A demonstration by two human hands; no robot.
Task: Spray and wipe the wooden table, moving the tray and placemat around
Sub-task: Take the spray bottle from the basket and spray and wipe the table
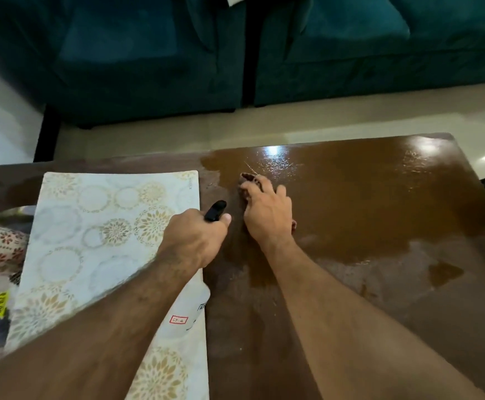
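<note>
- Gripping a spray bottle (190,310), the left hand (195,241) has its grip curled tight round the neck, black nozzle (215,210) poking out past the knuckles.
- Under that hand and out to its left lies the patterned placemat (97,232), flat on the tabletop (379,284).
- Just right of it, the right hand (267,212) presses a brown cloth (248,180) down, fingers spread flat.
- Beyond the cloth, the wood shines wet.
- Farther still, a teal sofa (149,53).

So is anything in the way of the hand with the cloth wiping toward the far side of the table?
Nothing visible. The right hand presses the cloth on the wooden table, and only bare, shiny wet wood lies beyond it. The placemat sits off to the left.
</note>
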